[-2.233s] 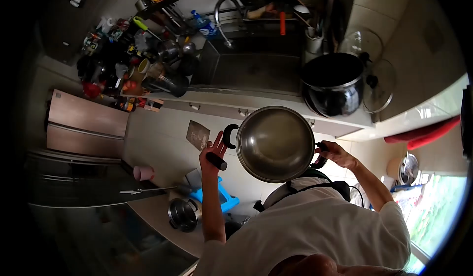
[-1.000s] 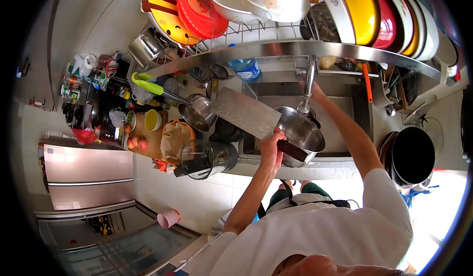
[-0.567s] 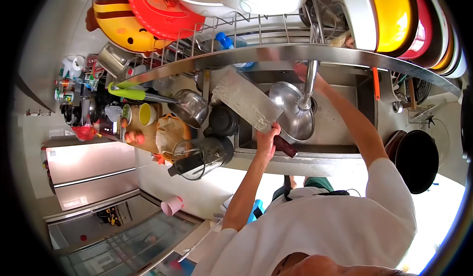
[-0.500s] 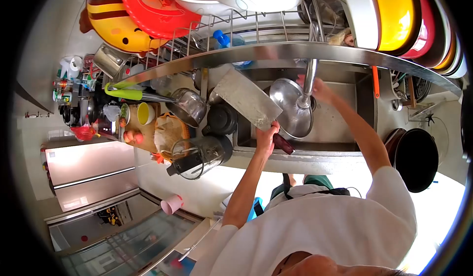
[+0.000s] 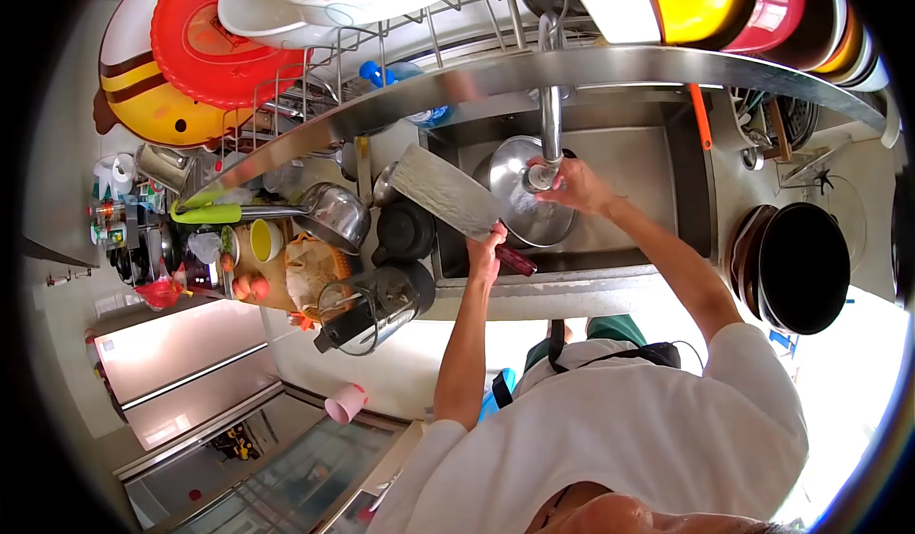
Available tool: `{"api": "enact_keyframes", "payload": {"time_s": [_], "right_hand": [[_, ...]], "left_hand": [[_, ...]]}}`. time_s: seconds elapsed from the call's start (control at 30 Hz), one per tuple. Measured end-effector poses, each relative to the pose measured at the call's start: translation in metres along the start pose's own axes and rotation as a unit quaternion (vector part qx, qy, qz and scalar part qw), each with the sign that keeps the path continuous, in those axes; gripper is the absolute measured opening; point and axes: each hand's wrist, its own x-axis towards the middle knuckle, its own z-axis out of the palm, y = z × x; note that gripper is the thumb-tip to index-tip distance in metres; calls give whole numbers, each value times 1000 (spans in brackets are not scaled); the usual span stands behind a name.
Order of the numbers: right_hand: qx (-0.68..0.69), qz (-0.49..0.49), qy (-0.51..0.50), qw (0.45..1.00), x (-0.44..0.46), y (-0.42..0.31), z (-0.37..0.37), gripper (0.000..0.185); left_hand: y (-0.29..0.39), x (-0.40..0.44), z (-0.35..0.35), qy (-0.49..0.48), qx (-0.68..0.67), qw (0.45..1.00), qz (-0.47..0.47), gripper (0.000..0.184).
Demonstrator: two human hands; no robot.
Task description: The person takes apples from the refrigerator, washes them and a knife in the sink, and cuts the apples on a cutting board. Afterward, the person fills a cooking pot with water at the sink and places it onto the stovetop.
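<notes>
My left hand (image 5: 484, 253) is closed around a cleaver (image 5: 446, 193) where the blade meets its dark red handle. The broad, wet-looking blade points up and left over the sink's left edge. My right hand (image 5: 579, 189) has its fingers at the end of the faucet (image 5: 550, 124), curled round the spout head. Under the spout, a round shiny metal bowl (image 5: 543, 232) sits in the steel sink (image 5: 643, 167). What looks like running water shows beneath the spout head.
Left of the sink stand a black lidded pot (image 5: 405, 231), a blender jug (image 5: 372, 300) and a metal pot with a green handle (image 5: 335, 215). A dish rack (image 5: 434, 38) hangs above, behind a metal rail (image 5: 457, 84). Black pans (image 5: 805, 267) stand at right.
My right hand has come from behind the faucet to its spout head. The cleaver stays in my left hand. What looks like water now shows at the spout. The whole view has shifted.
</notes>
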Motion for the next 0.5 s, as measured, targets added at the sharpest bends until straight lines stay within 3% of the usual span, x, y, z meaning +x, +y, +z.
{"api": "enact_keyframes", "payload": {"time_s": [0.1, 0.13, 0.27, 0.37, 0.5], "right_hand": [[15, -51, 98, 994, 6, -2, 12, 54], [7, -59, 126, 990, 7, -5, 12, 36], [-46, 15, 44, 998, -3, -10, -1, 40], [87, 1, 19, 996, -5, -12, 11, 40], [-9, -85, 168, 982, 11, -1, 18, 44]], "left_hand": [[-7, 3, -20, -8, 18, 1000, 0, 16], [-10, 4, -30, -11, 23, 1000, -3, 19], [-10, 3, -37, -12, 27, 1000, -8, 20], [-9, 0, -31, -1, 34, 999, -6, 18], [-6, -1, -27, 6, 39, 999, 0, 15]]}}
